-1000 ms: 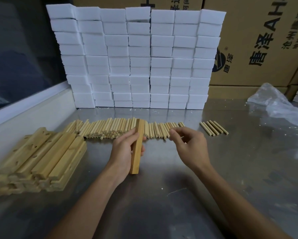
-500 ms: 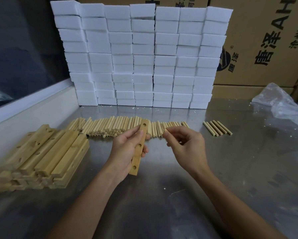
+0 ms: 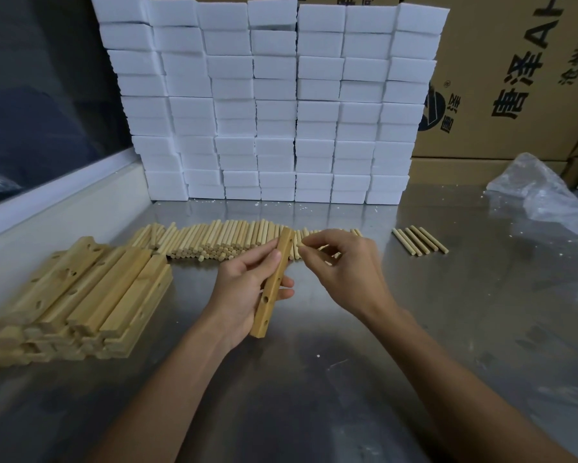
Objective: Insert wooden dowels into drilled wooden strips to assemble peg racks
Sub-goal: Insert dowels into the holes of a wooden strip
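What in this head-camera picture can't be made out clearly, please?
- Dowel in the right hand: only its tip shows, curled fingers cover the rest; whether it has entered the strip is unclear.
- Strip's middle holes: hidden under the left hand.
- Strip pile: near end blurred at the left edge.
- Cardboard box print: cut off by the right edge.

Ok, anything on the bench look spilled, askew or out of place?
White crumbs lie scattered on the table below the foam blocks. One dowel has strayed from the row of dowels. Nothing else.
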The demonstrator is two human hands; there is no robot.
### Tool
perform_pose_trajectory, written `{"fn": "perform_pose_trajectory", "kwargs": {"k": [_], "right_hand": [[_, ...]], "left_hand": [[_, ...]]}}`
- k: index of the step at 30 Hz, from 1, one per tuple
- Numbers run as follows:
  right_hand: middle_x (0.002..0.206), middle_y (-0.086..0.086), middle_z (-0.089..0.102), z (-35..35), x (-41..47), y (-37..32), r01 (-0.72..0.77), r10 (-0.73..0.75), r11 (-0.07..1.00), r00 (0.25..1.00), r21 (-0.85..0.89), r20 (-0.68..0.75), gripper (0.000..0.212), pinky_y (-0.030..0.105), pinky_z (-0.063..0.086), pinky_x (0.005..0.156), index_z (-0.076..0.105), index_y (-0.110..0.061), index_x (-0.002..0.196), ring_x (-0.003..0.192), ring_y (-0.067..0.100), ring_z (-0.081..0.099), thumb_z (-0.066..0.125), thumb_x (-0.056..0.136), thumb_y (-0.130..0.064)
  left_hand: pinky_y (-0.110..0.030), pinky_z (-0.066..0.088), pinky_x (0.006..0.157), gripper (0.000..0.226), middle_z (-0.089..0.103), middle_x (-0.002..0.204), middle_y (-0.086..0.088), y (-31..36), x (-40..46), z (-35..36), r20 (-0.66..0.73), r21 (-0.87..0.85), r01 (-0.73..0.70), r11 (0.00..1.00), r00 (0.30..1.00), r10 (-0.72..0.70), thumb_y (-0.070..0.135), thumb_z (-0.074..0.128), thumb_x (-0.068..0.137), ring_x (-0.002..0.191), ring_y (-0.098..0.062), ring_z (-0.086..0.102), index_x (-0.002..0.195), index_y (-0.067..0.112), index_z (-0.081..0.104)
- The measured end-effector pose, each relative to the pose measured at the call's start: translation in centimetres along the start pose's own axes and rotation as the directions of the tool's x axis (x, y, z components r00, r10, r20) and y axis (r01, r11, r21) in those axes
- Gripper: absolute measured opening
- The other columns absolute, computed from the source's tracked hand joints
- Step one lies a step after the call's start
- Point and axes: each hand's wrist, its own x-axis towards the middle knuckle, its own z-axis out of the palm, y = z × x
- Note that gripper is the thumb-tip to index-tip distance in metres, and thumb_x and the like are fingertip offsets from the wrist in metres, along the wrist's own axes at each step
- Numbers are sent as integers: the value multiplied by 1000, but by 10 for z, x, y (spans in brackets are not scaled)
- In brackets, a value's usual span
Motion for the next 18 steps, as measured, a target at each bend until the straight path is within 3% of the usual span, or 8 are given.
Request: {"fn": "perform_pose_trajectory", "kwargs": {"k": [7, 12, 18], "right_hand": [[85, -5, 74, -2, 12, -3, 36, -33, 998, 997, -47, 66, 9, 4, 42, 66, 78, -14, 94, 71, 1, 59, 74, 87, -19], [88, -3, 74, -1, 20, -12, 91, -83, 994, 990, -68, 111, 12, 10, 48, 70, 77, -12, 98, 76, 3, 61, 73, 88, -19], [89, 0, 73, 3, 22, -19, 173, -158, 979, 979, -109, 131, 14, 13, 48, 71, 76, -11, 100, 75, 7, 62, 73, 88, -18]], "left_hand": [[-30, 57, 56, 25, 74, 85, -11, -2, -2, 3, -33, 7, -61, 998, 998, 61, 13, 69, 83, 60, -21, 66, 106, 22, 74], [-26, 53, 51, 23, 72, 76, -8, -1, -4, 0, -97, 46, -120, 992, 988, 124, 11, 70, 87, 57, -18, 64, 89, 31, 81], [-25, 46, 45, 19, 69, 70, -4, 0, -2, -1, -124, 33, -139, 990, 982, 142, 12, 71, 87, 57, -19, 59, 95, 27, 80]]}}
